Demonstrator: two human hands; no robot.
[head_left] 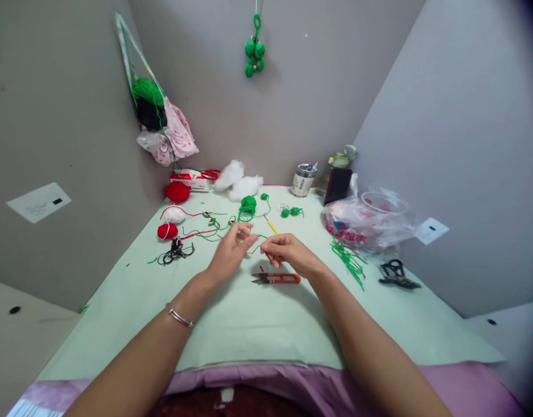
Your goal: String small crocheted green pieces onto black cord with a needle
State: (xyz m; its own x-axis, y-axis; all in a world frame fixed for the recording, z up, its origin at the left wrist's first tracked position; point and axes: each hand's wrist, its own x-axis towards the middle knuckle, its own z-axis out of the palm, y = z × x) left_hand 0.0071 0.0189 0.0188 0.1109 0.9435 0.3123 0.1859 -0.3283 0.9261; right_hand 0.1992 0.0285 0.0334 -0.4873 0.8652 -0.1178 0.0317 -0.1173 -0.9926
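Note:
My right hand (288,253) is closed in a pinch on a thin dark thread (255,249), which runs left toward my other hand. My left hand (234,249) hovers over the table with thumb and bent fingers apart; nothing shows clearly between them. Just beyond my right hand lies a yellow-handled crochet hook (273,226). Orange-handled thread snips (276,278) rest on the table below my hands, blades to the left. A ball of green yarn (248,205) sits farther back, and small green crocheted balls (291,212) lie right of it.
Red yarn (178,191), black thread (176,253) and white stuffing (245,187) lie left and back. At right are a plastic bag (357,223), green yarn scraps (349,260), a black clip (398,274), a phone (338,185) and a tin (302,182).

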